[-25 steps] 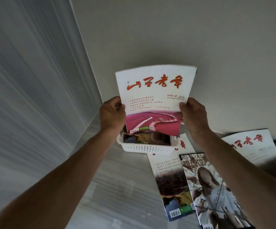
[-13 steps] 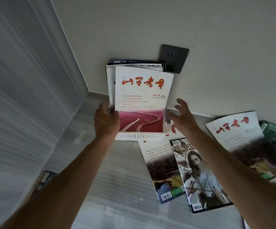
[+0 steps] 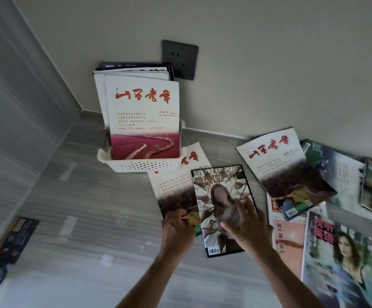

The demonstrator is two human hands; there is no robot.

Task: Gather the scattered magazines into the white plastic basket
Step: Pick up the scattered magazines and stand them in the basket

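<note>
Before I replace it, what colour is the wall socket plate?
Dark grey wall socket plate, head view.

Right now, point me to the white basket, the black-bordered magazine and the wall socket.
white basket [image 3: 145, 166]: head view, perforated front wall.
black-bordered magazine [image 3: 219, 181]: head view, upper cover below the title.
wall socket [image 3: 179, 60]: head view, middle of the dark faceplate.

Grey floor [image 3: 80, 218] under scattered magazines [image 3: 285, 174], white basket [image 3: 145, 166].
</note>
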